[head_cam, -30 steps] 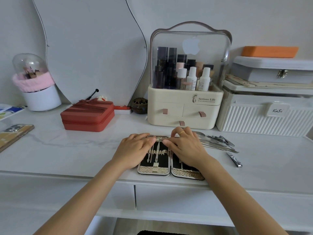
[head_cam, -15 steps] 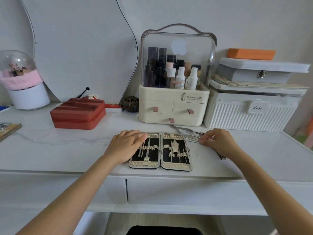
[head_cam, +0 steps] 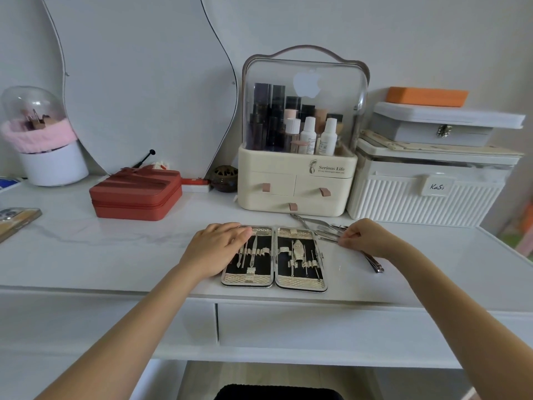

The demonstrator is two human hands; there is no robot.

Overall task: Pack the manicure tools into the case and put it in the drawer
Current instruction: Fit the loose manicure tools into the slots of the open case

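Manicure case (head_cam: 274,256) lies open near the desk's front edge, pinned by the flat, open left hand (head_cam: 215,249). The right hand (head_cam: 364,236) pinches into the loose tools (head_cam: 323,230) just right of it; thin, overlapping steel could slip or scatter toward the clipper (head_cam: 375,262).

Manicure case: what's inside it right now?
The open manicure case holds several thin metal tools strapped in both halves. The left hand covers the left half's near-left part, so any tools there are hidden. More loose tools lie outside, at the right hand.
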